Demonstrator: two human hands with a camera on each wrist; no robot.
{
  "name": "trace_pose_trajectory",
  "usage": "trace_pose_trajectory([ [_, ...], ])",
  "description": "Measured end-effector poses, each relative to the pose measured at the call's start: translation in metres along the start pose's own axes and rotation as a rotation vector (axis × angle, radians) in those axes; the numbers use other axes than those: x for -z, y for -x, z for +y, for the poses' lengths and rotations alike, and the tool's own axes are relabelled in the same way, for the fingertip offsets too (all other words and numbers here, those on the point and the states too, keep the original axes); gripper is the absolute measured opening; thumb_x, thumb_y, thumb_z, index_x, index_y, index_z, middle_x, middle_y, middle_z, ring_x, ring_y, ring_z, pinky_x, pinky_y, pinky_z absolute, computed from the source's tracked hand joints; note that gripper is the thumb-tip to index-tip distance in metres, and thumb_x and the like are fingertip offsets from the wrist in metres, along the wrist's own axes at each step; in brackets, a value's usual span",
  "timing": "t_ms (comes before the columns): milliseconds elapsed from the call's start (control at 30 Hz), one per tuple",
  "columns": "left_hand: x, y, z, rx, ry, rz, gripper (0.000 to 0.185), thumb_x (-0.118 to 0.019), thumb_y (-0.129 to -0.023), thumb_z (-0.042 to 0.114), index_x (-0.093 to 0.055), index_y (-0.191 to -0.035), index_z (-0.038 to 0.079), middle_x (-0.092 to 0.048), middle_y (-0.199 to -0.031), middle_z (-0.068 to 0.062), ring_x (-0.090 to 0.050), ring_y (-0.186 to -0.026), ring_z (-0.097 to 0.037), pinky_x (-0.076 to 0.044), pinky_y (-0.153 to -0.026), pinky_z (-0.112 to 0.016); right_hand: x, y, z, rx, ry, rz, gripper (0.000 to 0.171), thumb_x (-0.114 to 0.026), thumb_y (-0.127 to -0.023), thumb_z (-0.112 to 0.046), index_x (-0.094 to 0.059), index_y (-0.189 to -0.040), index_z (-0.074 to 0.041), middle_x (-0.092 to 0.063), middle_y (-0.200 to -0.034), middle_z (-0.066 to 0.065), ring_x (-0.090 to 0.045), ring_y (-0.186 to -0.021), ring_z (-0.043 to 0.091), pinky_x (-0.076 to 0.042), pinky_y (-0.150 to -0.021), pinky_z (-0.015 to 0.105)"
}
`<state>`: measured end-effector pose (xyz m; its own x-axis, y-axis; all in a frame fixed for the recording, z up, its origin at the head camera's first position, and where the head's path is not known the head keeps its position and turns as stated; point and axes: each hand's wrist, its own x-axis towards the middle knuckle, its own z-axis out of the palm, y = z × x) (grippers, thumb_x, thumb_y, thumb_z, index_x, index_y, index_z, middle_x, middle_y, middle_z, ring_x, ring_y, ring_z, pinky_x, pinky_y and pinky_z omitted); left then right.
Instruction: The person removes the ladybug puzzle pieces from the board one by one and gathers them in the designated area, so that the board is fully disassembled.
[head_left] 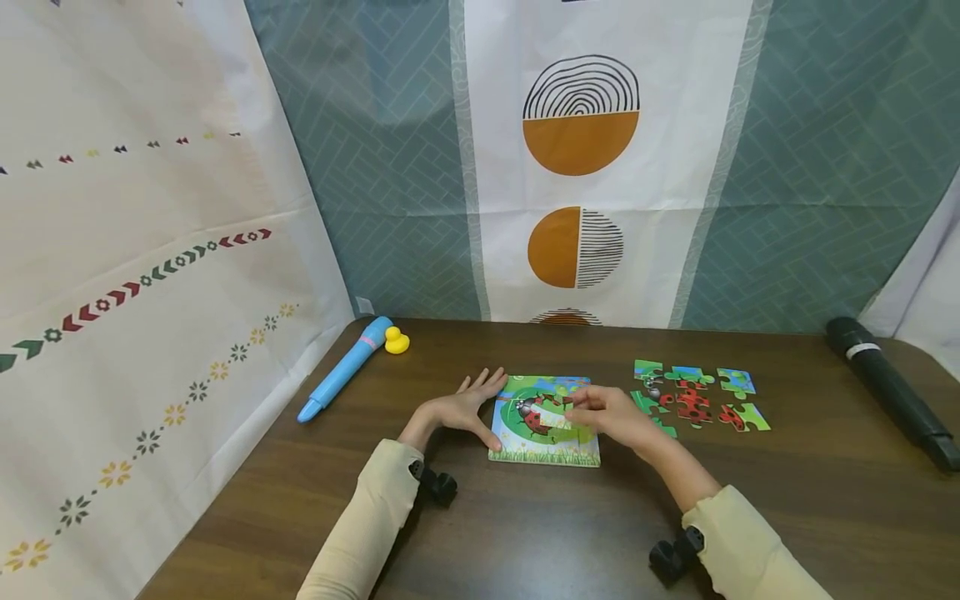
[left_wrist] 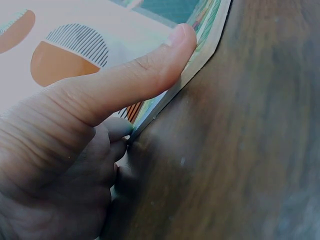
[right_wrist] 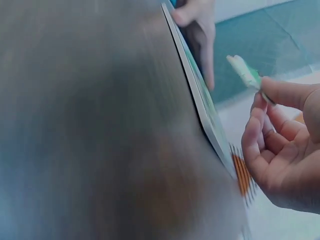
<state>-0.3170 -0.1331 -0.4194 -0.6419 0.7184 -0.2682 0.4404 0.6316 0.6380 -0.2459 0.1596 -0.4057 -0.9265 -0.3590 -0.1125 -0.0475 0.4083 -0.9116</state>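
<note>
A square ladybug puzzle board (head_left: 543,457) lies on the table in front of me. My left hand (head_left: 459,411) rests at its left edge with the fingers spread. In the left wrist view the thumb (left_wrist: 150,72) presses on the board's rim. Over the board's right half, my right hand (head_left: 613,417) pinches a green and white puzzle piece (right_wrist: 245,73) between thumb and fingertips. That piece is held up apart from the board in the right wrist view. Several loose puzzle pieces (head_left: 693,408), green, blue and red, lie to the right of the board.
On the left of the brown table (head_left: 570,517) lies a blue pen-shaped stick (head_left: 341,375) beside a yellow rubber duck (head_left: 396,341). A black microphone (head_left: 892,396) lies near the right edge. Patterned cloths (head_left: 390,167) hang behind and to the left.
</note>
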Motion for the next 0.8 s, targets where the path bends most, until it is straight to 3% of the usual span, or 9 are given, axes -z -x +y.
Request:
trace_pose_trajectory([
  [267, -0.002, -0.001, -0.002, -0.001, 0.013, 0.007, 0.130, -0.075, -0.068, 0.068, 0.000, -0.158, 0.011, 0.014, -0.166, -0.008, 0.020, -0.151, -0.033, 0.013, -0.120, -0.060, 0.054, 0.041, 0.017, -0.072, 0.061, 0.042, 0.054, -0.061, -0.096, -0.029, -0.048, -0.134, 0.007, -0.064, -0.110, 0.012, -0.055, -0.086, 0.018, -0.051, -0.076, 0.031],
  [533, -0.004, 0.001, 0.001, 0.008, 0.014, 0.001, 0.130, -0.075, -0.068, 0.068, 0.000, -0.158, 0.011, 0.013, -0.166, -0.007, 0.019, -0.152, -0.032, 0.012, -0.120, -0.060, 0.120, 0.093, 0.053, -0.143, 0.149, 0.010, 0.050, -0.057, -0.098, -0.028, -0.047, -0.130, 0.008, -0.055, -0.087, -0.001, -0.049, -0.075, 0.008, -0.046, -0.067, 0.027],
  [800, -0.003, 0.001, -0.002, -0.021, 0.013, 0.016, 0.131, -0.075, -0.068, 0.068, 0.000, -0.158, 0.010, 0.014, -0.166, -0.008, 0.020, -0.151, -0.032, 0.012, -0.120, -0.060, 0.144, 0.103, 0.068, -0.170, 0.178, -0.034, 0.050, -0.053, -0.100, -0.028, -0.046, -0.131, 0.010, -0.042, -0.071, -0.006, -0.041, -0.062, 0.006, -0.036, -0.058, 0.027],
])
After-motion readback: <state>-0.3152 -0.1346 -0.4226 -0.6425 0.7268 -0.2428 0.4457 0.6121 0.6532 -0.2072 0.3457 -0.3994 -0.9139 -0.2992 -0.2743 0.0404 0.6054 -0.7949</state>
